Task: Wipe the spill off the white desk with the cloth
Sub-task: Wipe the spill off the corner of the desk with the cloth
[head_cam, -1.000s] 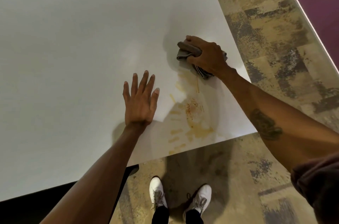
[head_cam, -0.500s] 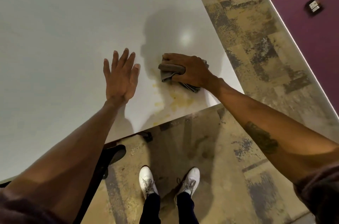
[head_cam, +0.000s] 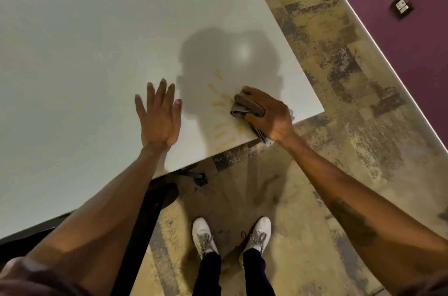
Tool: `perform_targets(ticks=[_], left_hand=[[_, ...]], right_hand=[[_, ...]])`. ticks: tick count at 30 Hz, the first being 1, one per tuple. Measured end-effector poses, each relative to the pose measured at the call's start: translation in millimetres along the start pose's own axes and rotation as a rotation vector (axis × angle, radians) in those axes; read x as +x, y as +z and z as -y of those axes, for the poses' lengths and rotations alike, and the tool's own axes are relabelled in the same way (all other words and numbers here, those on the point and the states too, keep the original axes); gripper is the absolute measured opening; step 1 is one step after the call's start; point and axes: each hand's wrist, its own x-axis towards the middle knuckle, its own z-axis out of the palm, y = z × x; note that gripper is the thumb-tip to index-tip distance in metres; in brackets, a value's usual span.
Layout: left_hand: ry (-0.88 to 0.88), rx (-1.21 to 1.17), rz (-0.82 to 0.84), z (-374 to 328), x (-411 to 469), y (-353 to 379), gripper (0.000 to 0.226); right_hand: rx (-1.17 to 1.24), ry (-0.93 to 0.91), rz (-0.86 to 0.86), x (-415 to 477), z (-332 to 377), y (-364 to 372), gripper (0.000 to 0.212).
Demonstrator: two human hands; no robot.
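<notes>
The white desk (head_cam: 84, 41) fills the upper left of the view. Near its front right corner lie yellow streaks of the spill (head_cam: 220, 101), fanned out to the left of the cloth. My right hand (head_cam: 269, 113) presses a bunched grey-brown cloth (head_cam: 238, 107) flat on the desk beside the front edge; part of the cloth hangs over the edge under my wrist. My left hand (head_cam: 158, 118) rests palm down on the desk with fingers spread, holding nothing, left of the streaks.
The desk's front edge runs diagonally just below both hands, its corner (head_cam: 322, 109) to the right. My white shoes (head_cam: 203, 235) stand on mottled tan carpet. A dark chair base (head_cam: 194, 174) sits under the desk. A purple wall with a socket (head_cam: 401, 7) is far right.
My right hand has dragged the cloth toward the desk's front edge. The larger orange-brown patch seen earlier no longer shows; only thin yellow streaks show now. My left hand stays flat.
</notes>
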Motion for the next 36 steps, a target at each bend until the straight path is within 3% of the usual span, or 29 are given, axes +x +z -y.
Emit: perform_targets(ticks=[3,5,8,13,18,32,36], left_hand=[[-0.175,0.034,-0.024,-3.0,-5.0,-1.1,0.065],[-0.201,0.035,-0.009,-5.7,-6.4,-2.0,0.069],[-0.209,0.028,0.005,-7.5,-6.0,-5.2,0.07],[-0.224,0.043,0.018,-11.1,-5.2,-6.8,0.064],[-0.216,0.043,0.022,-9.6,-1.8,-6.7,0.063],[-0.129,0.05,-0.055,-2.9,5.3,1.8,0.054],[-0.122,0.033,-0.074,-1.6,4.9,2.9,0.053]], right_hand=[[-0.052,0.108,-0.311,-8.3,26.4,28.1,0.043],[-0.076,0.287,-0.47,-2.6,45.4,46.0,0.045],[-0.008,0.622,-0.536,17.5,65.5,63.3,0.061],[-0.06,0.737,-0.568,53.6,71.7,76.7,0.057],[-0.03,0.725,-0.48,97.4,67.7,86.0,0.062],[0.131,0.3,-0.235,173.1,32.5,77.9,0.045],[0.152,0.288,-0.142,174.0,27.5,72.0,0.057]])
